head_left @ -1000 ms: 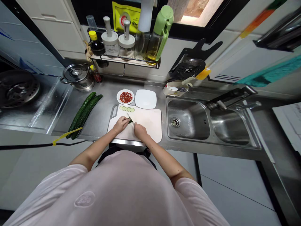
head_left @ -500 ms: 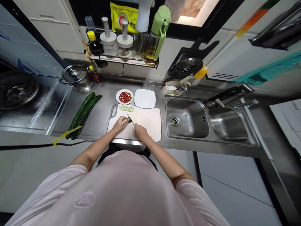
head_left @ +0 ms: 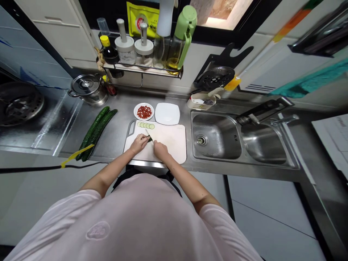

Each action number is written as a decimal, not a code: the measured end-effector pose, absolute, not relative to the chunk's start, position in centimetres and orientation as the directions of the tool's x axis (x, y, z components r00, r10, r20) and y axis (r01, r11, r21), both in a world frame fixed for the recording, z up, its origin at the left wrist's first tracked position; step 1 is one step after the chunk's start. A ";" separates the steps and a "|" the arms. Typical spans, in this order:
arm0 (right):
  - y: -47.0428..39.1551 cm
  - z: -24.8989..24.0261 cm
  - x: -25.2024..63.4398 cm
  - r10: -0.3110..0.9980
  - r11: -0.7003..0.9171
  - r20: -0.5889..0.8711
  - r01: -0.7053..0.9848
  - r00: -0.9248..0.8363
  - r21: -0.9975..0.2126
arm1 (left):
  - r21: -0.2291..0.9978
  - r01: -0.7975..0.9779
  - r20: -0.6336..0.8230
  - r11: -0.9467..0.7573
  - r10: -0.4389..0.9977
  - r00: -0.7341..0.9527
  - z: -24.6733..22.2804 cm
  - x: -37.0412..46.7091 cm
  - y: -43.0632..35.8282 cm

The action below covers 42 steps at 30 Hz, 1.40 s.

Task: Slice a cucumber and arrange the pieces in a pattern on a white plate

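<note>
My left hand [head_left: 139,143] is closed on a short dark green piece of cucumber [head_left: 149,138], much of it hidden by the fingers. In my right hand [head_left: 161,150] is the handle of a knife [head_left: 149,133], its narrow blade pointing away to the upper left, right beside the cucumber piece. Both hands are over the white cutting board [head_left: 174,139]. Several pale green cucumber slices [head_left: 146,125] lie in an overlapping row along the board's far edge.
Behind the board stand a round plate of chopped red bits [head_left: 144,111] and a square white plate [head_left: 167,114]. Two whole cucumbers [head_left: 99,132] lie left, near a lidded pot [head_left: 88,89]. A double sink [head_left: 216,135] is at right; a bottle rack [head_left: 144,68] hangs above.
My right hand has shifted slightly left with the knife, and the blade tip has moved a little to the upper left. My left hand has stayed on the cucumber piece.
</note>
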State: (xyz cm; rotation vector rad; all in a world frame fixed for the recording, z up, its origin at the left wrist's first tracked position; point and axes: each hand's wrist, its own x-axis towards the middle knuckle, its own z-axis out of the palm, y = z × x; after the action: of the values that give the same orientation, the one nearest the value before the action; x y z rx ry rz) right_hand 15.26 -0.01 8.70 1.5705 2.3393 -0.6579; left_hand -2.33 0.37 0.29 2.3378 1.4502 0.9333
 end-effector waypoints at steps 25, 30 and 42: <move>-0.6 8.3 15.6 0.808 0.308 -0.457 0.928 -0.372 -0.210 | 0.505 0.717 0.401 -0.480 0.866 0.298 0.5 -2.2 0.3; -0.3 7.9 15.3 0.809 0.314 -0.449 0.925 -0.380 -0.215 | 0.501 0.724 0.391 -0.474 0.870 0.300 0.4 -2.2 0.3; 0.9 8.8 14.7 0.797 0.292 -0.471 0.924 -0.378 -0.248 | 0.497 0.728 0.382 -0.472 0.873 0.305 0.6 -2.3 0.3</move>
State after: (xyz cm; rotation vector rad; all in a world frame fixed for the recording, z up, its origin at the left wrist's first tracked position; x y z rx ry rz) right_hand 14.69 0.91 8.77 1.5758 2.3048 -0.7116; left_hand -2.26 0.28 0.61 2.3409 1.4664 0.9125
